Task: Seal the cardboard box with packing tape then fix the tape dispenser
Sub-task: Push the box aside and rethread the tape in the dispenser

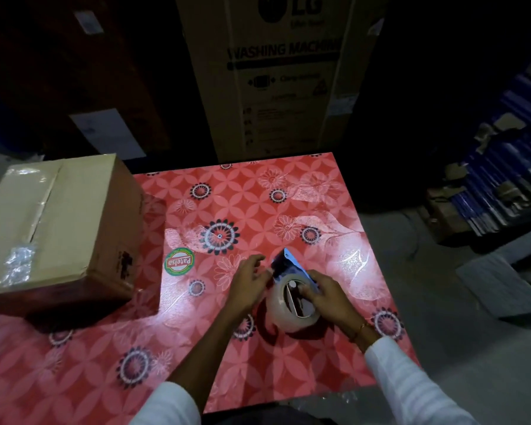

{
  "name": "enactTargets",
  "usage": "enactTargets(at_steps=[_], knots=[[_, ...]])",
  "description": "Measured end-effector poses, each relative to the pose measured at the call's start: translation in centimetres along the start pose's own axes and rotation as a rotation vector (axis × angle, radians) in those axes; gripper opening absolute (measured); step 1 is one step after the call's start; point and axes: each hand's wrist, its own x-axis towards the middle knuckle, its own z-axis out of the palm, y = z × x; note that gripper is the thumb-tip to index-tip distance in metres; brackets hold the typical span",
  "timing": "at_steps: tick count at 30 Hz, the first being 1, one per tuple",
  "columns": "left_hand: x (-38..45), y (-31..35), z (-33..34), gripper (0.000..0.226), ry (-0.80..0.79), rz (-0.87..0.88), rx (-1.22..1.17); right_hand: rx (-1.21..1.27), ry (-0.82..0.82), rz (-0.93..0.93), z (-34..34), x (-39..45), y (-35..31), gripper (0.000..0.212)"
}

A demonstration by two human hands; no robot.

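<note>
Gripping tape dispenser [292, 283], right hand [325, 299]; left hand [249, 286] seemingly touching.

a red table [288, 210] with a glossy floral pattern of dark and pale flowers fills the lower part of the dim scene. on its top, left of centre, sits a round green and red sticker [179, 261] reading "patelsa". beyond the table's far edge stands a tall brown carton [273, 87] printed "lg" and "washing machine". right of the table, on a grey floor [442, 286], lie stacks of blue flattened cartons [503, 185].
</note>
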Motion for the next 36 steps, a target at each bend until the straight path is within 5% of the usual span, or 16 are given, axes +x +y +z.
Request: enactTargets(at_steps=[4, 14, 20, 29, 36], knots=[[-1.0, 0.0, -0.3, 0.061, -0.132, -0.052, -0.292, 0.25, -0.097, -0.033, 0.7, -0.9, 0.1, 0.024], [-3.0, 0.1, 0.0, 0.041, -0.229, -0.057, -0.709, 0.541, -0.154, 0.074, 2.6, -2.7, -0.4, 0.024], [-3.6, -0.4, -0.1, 0.033, -0.246, -0.022, -0.607, 0.503, -0.124, 0.118, 1.7, -2.1, -1.3, 0.04], [-3.7, -0.7, 0.0, 0.031, -0.251, -0.017, -0.579, 0.04, -0.075, -0.209, 0.5, 0.2, -4.8, 0.012], [-3.6, -1.1, -0.6, 0.03, -0.275, -0.062, -0.62, -0.095, -0.028, -0.276, 0.7, 0.8, -5.6, 0.009]])
